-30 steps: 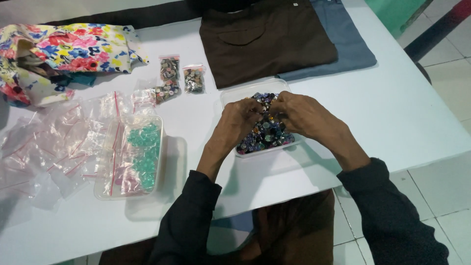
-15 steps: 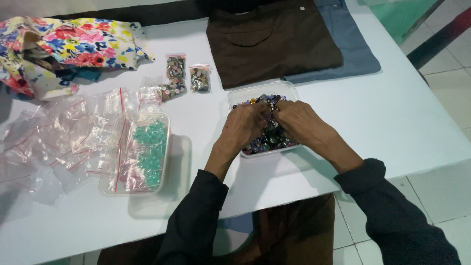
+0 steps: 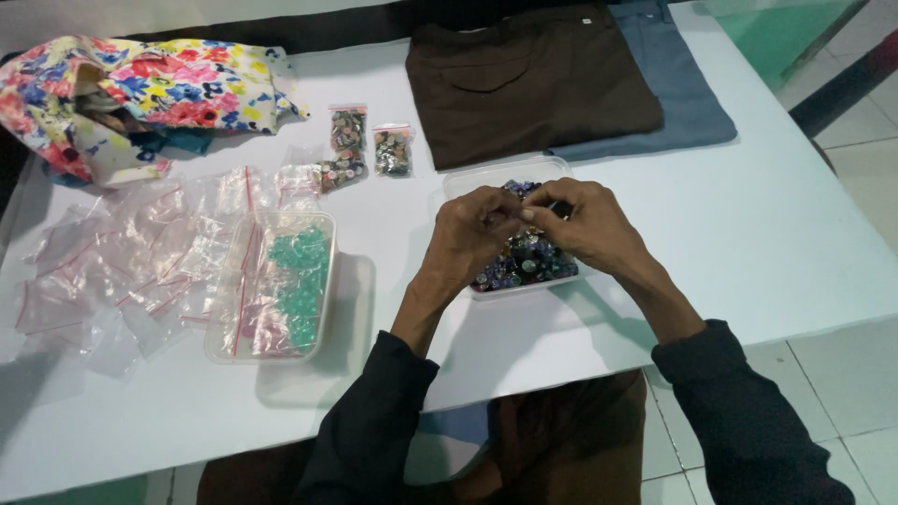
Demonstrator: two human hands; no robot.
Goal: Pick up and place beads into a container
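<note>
My left hand (image 3: 472,232) and my right hand (image 3: 578,222) hover together over a clear plastic box (image 3: 486,178) full of small dark, multicoloured beads or buttons (image 3: 524,262). The fingertips of both hands meet above the box and pinch something small; what it is stays hidden by the fingers. Both sleeves are dark.
A clear tray (image 3: 271,285) with teal beads and small zip bags lies to the left, beside a heap of empty zip bags (image 3: 112,271). Three filled little bags (image 3: 348,131) lie behind. Floral cloth (image 3: 150,89), brown fabric (image 3: 524,79) and blue-grey fabric (image 3: 683,84) lie along the far side of the white table (image 3: 804,224).
Both hands have lifted slightly from the bead pile and drawn their fingertips together above the box. The camera view has shifted a little.
</note>
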